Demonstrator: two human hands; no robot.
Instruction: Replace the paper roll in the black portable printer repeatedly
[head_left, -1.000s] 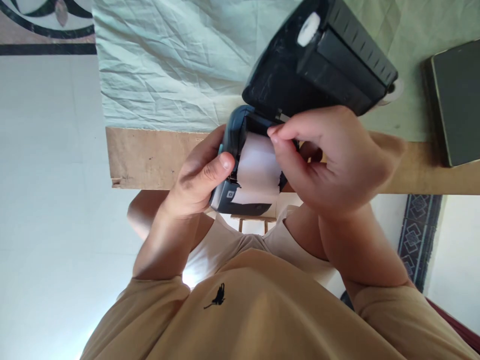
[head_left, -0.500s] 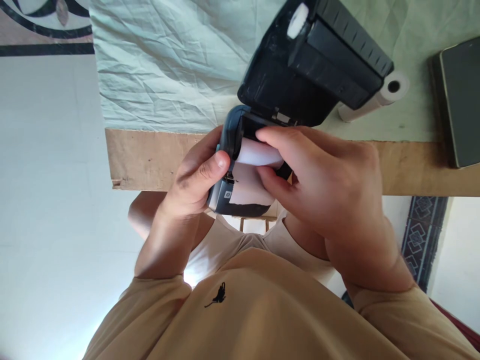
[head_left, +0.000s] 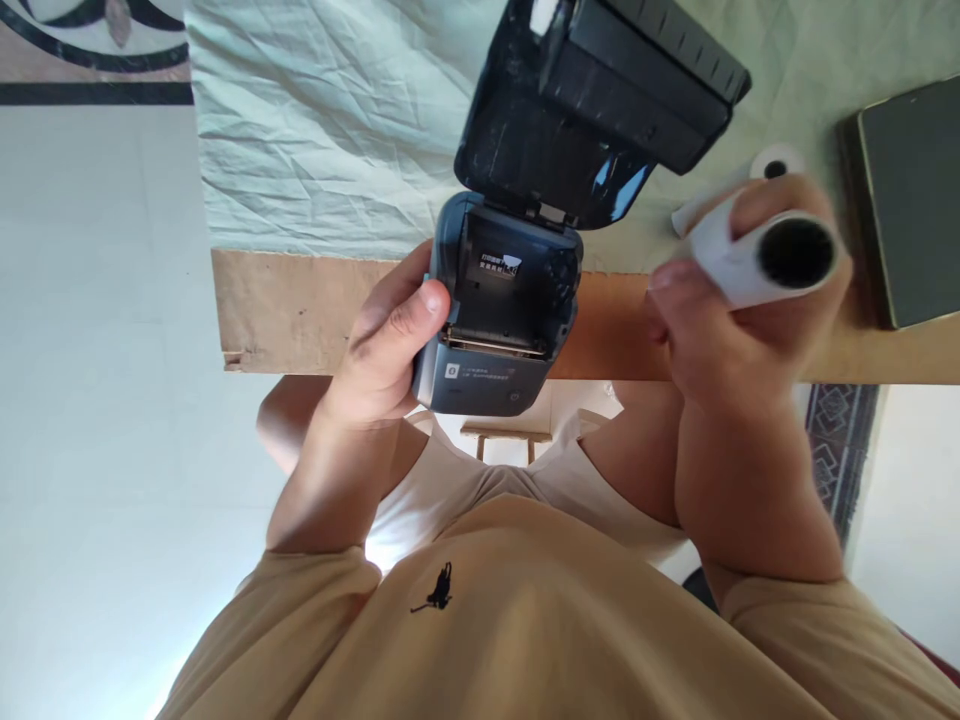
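white paper roll point(head_left: 739, 262) with dark hollow core: right hand point(head_left: 731, 330) is gripping it, right of the small blue-grey printer point(head_left: 495, 320) | left hand point(head_left: 390, 345) is clasping printer, lid point(head_left: 592, 100) open, over desk point(head_left: 300, 310) edge | risk: loose grip, roll dropping, likely | label unreadable

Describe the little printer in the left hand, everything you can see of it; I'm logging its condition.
The printer is a small, dark grey-blue plastic box with rounded corners. Its black lid is swung fully open on a rear hinge, glossy inside. The paper bay is bare, showing a small white label on its back wall and a thin metal strip along the front edge. Faint print and icons mark the front face. The left hand grips its side, thumb on the rim, holding it at the table edge.
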